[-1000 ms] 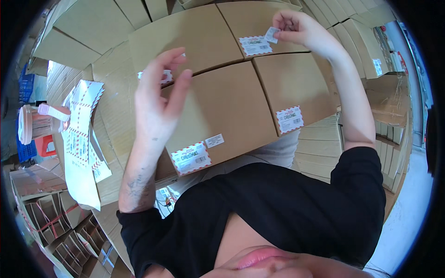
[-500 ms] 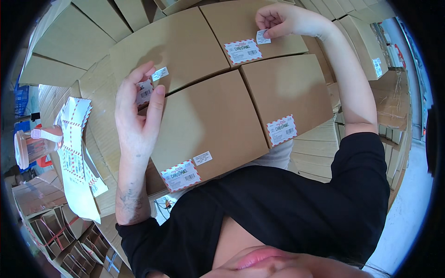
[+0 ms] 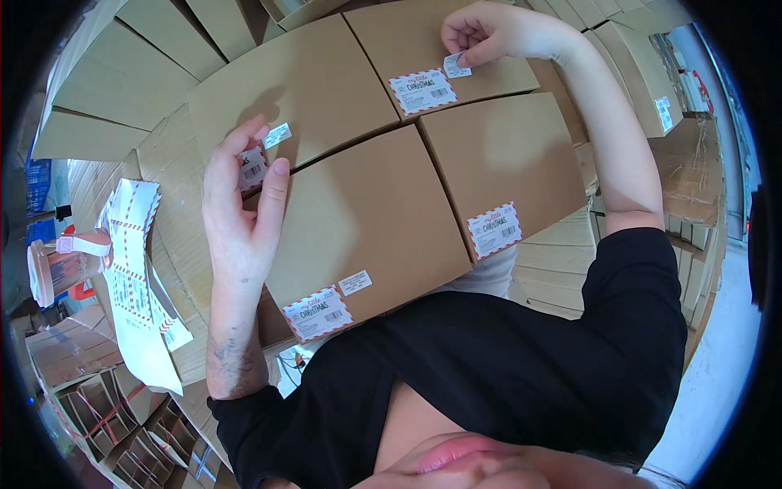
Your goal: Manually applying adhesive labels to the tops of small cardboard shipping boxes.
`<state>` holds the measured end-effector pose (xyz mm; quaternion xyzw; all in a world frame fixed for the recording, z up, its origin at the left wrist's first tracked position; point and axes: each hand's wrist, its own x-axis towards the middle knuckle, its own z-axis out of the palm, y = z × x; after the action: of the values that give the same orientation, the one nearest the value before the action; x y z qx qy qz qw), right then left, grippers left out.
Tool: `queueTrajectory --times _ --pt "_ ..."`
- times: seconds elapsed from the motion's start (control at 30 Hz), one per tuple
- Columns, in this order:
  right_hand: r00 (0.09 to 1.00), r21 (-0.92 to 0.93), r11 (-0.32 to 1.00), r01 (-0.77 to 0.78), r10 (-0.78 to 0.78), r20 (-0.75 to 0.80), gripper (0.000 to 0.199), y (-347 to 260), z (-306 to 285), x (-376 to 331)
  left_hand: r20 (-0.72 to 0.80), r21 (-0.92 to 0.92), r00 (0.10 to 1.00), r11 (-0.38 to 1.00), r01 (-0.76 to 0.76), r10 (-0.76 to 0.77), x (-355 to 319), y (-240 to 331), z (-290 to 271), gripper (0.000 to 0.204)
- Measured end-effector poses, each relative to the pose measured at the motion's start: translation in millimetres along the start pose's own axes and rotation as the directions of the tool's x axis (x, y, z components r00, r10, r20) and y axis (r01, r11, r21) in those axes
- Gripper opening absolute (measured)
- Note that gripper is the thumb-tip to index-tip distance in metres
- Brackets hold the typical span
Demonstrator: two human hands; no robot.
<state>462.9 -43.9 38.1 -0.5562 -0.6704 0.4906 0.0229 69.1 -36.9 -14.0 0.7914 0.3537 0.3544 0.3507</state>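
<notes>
Four brown cardboard boxes lie side by side before me: far left [image 3: 318, 81], far right [image 3: 399, 37], near left [image 3: 366, 212] and near right [image 3: 509, 151]. My right hand [image 3: 509, 33] pinches a small white label [image 3: 458, 67] against the far right box, beside its red-and-blue-bordered label [image 3: 422, 91]. My left hand [image 3: 244, 191] is open, fingers apart and curved, at the left edge of the boxes. It partly covers the far left box's bordered label [image 3: 253, 169], next to a small white sticker [image 3: 278, 135]. The near left box bears both label kinds; the near right shows only a bordered label [image 3: 494, 231].
Printed label sheets [image 3: 134, 277] lie on cardboard at my left, beside a clear container with a pink part [image 3: 61, 265]. Large cartons [image 3: 114, 69] stand at the far left, another labelled box [image 3: 631, 77] at the right. Strapped cardboard bundles [image 3: 106, 411] sit lower left.
The view has shifted slightly. My right hand keeps its pinch on the small label, and my left hand stays nearly where it was.
</notes>
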Motion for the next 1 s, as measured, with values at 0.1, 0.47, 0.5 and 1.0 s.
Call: queueTrajectory --times 0.1,0.47,0.5,1.0 --pt "0.989 -0.023 0.999 -0.049 0.045 -0.139 0.012 -6.2 10.0 -0.8 0.002 0.004 1.000 1.000 -0.003 0.003 1.1 -1.0 0.5 0.038" --pt "0.838 -0.383 0.917 -0.106 -0.125 -0.531 0.024 -7.9 53.7 -8.5 -0.001 0.034 1.000 0.999 -0.027 0.027 2.0 0.7 1.1 0.038" --pt "0.740 -0.415 0.905 -0.089 -0.219 -0.636 0.025 -5.1 60.2 -11.0 -0.002 0.031 1.000 0.999 -0.029 0.029 1.3 1.1 1.5 0.038" --pt "0.955 0.220 0.955 -0.200 0.240 -0.173 0.014 -45.0 138.1 -115.0 0.021 -0.008 1.000 1.000 -0.019 0.019 -1.8 0.0 3.4 0.039"
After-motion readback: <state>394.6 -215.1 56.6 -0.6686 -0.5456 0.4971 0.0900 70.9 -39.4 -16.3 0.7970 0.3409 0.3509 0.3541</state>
